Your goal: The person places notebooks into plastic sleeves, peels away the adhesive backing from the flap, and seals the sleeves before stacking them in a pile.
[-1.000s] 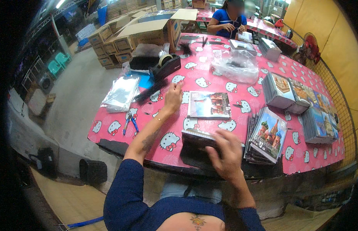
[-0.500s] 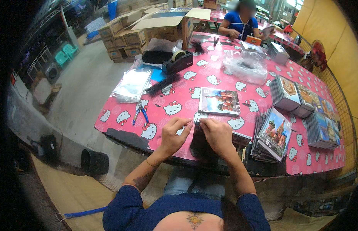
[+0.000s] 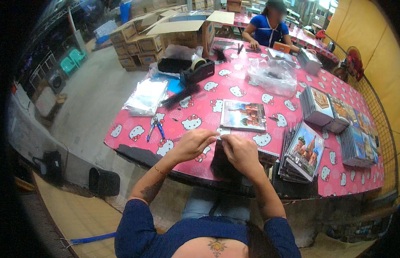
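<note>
At the table's near edge, my left hand (image 3: 195, 144) and my right hand (image 3: 243, 155) meet fingertip to fingertip in a pinch. What lies between the fingers is too small to make out. Under my right hand lies a spiral-bound notebook (image 3: 268, 155), mostly hidden, and a dark sheet (image 3: 223, 165) shows below the fingers. Just beyond sits another spiral notebook (image 3: 244, 116) with a colourful domed-building cover. Blue-handled pliers (image 3: 155, 130) rest left of my left hand. A pile of similar notebooks (image 3: 306, 152) stands right of my right hand.
More notebook stacks (image 3: 359, 148) fill the right side. Farther off are a crumpled plastic bag (image 3: 273, 79), a tape dispenser (image 3: 198, 72), clear plastic sleeves (image 3: 146, 96) and black binding coils (image 3: 183, 95). Cardboard boxes (image 3: 183, 36) stand behind. Across the table sits a person in blue (image 3: 268, 32).
My left hand has shifted rightward, and its fingertips now meet my right hand's. The person across has lowered one hand to the table and reaches toward a notebook stack with the other.
</note>
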Action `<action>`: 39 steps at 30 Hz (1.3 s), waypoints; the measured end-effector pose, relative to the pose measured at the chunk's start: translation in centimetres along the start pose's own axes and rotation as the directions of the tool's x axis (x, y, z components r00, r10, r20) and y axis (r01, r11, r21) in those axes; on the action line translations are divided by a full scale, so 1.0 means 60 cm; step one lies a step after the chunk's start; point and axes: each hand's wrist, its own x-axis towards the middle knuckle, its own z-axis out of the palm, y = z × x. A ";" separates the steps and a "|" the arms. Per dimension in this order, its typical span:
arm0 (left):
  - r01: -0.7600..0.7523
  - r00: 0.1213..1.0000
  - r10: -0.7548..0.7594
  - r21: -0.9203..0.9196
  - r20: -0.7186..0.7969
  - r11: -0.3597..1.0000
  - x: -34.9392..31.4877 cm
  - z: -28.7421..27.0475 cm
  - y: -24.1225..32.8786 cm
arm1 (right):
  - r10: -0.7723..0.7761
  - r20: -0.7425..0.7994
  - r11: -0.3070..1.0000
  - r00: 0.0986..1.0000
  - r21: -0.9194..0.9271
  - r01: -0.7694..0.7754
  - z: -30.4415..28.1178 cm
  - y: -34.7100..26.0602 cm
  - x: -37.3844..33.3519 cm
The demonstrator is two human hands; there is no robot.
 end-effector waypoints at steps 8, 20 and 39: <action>0.024 0.966 -0.032 0.034 0.257 0.999 0.028 -0.018 -0.005 | -0.084 -0.059 0.984 0.995 0.153 0.092 -0.012 0.018 -0.002; 0.054 0.951 0.150 0.624 -0.270 0.780 -0.054 0.176 -0.013 | 0.065 0.117 0.993 0.991 -0.101 -0.053 -0.039 0.016 -0.019; -0.278 0.961 0.223 0.617 0.166 0.736 -0.043 0.144 0.048 | 0.030 0.134 0.995 0.990 -0.103 -0.016 -0.085 0.065 -0.074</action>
